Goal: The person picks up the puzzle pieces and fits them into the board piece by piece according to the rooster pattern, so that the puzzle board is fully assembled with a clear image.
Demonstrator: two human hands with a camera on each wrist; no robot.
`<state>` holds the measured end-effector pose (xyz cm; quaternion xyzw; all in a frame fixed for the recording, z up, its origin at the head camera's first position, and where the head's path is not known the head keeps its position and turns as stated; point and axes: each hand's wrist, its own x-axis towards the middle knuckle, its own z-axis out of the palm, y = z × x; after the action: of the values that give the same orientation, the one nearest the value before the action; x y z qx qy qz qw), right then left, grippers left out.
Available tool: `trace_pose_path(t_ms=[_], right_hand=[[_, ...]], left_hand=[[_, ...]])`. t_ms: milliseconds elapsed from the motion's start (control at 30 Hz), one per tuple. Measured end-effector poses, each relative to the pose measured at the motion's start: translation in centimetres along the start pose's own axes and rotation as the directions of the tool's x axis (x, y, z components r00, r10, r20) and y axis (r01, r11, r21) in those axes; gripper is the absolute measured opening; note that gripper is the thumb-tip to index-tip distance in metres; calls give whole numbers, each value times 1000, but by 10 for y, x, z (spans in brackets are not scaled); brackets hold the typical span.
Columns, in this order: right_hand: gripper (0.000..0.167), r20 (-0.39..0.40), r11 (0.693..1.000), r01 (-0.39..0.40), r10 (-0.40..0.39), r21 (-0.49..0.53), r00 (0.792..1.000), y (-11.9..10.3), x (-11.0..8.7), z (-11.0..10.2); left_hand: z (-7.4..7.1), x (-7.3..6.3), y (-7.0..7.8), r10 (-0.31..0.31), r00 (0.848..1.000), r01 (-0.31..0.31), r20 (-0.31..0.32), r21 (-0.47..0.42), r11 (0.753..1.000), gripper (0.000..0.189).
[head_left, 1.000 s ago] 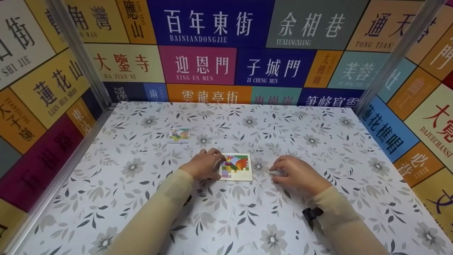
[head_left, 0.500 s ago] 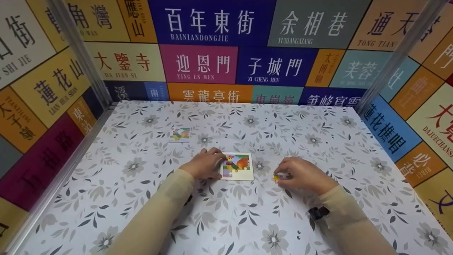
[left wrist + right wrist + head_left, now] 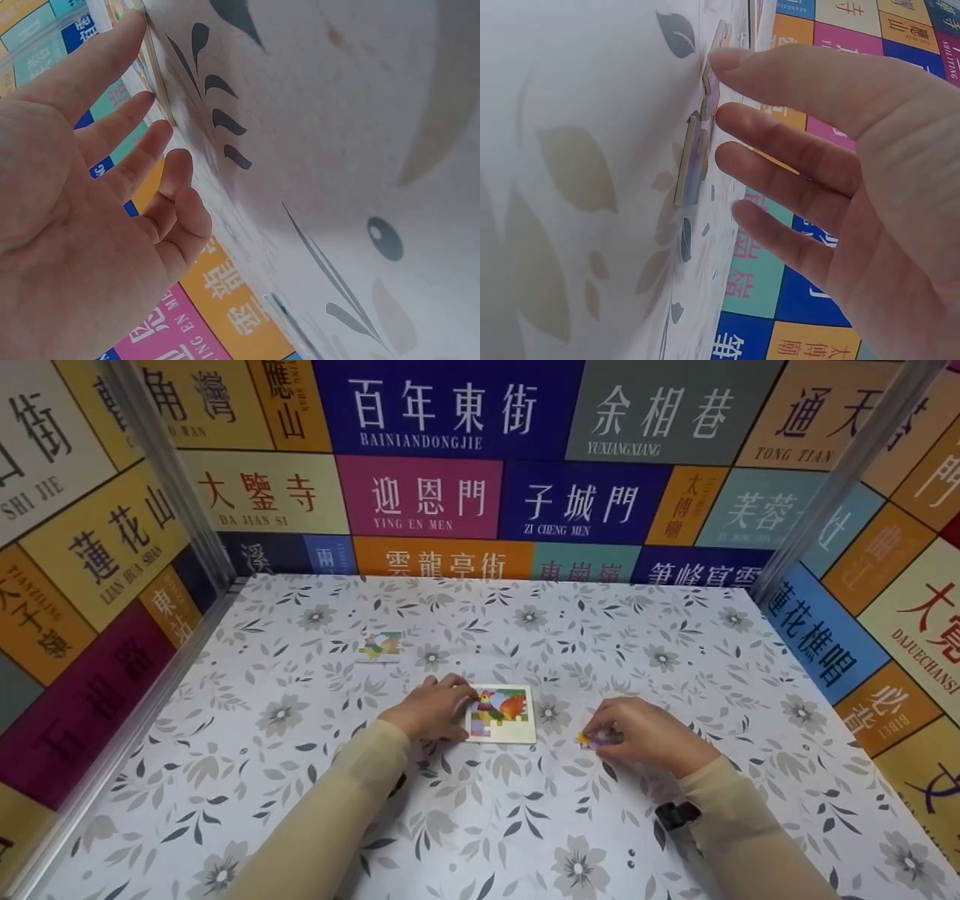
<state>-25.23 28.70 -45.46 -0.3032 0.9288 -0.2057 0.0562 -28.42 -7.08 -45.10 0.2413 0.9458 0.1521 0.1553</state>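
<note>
In the head view, a cream-framed jigsaw puzzle board (image 3: pixel 512 731) with a partly filled bird picture lies on the table. My left hand (image 3: pixel 429 709) rests at its left side. In the left wrist view, thumb and foremost fingers reach nearly straight to the board's edge (image 3: pixel 156 66), while the last two fingers bend. Right of the board, my right hand (image 3: pixel 643 735) pinches a yellow and purple puzzle piece (image 3: pixel 584 741) low over the tabletop. In the right wrist view, the thumb touches this piece (image 3: pixel 714 79), and another puzzle piece (image 3: pixel 692 169) lies beside it.
A small picture card (image 3: pixel 379 647) showing a similar bird lies farther back, left of the board. The floral-patterned tabletop (image 3: pixel 480 817) is bounded by panels (image 3: pixel 420 499) covered in large characters, with clear posts (image 3: pixel 832 480) at the back corners.
My right hand has shifted slightly right, and the yellow and purple piece, hidden one second ago, now shows at its fingertips. The left hand and the board stay put.
</note>
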Motion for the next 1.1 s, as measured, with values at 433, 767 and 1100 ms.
trace_pose_path(t_ms=[433, 767, 1100], right_hand=[[16, -81, 999, 8, -11, -34, 997, -1, 1, 10], [12, -106, 999, -22, 19, -26, 994, -5, 1, 13], [14, -125, 999, 13, -18, -38, 992, -13, 14, 18]], left_hand=[[-1, -2, 1, -12, 1000, 12, -3, -20, 1000, 64], [0, -2, -1, 34, 999, -34, -16, 8, 999, 61], [0, 0, 1, -14, 1000, 14, 0, -4, 1000, 63]])
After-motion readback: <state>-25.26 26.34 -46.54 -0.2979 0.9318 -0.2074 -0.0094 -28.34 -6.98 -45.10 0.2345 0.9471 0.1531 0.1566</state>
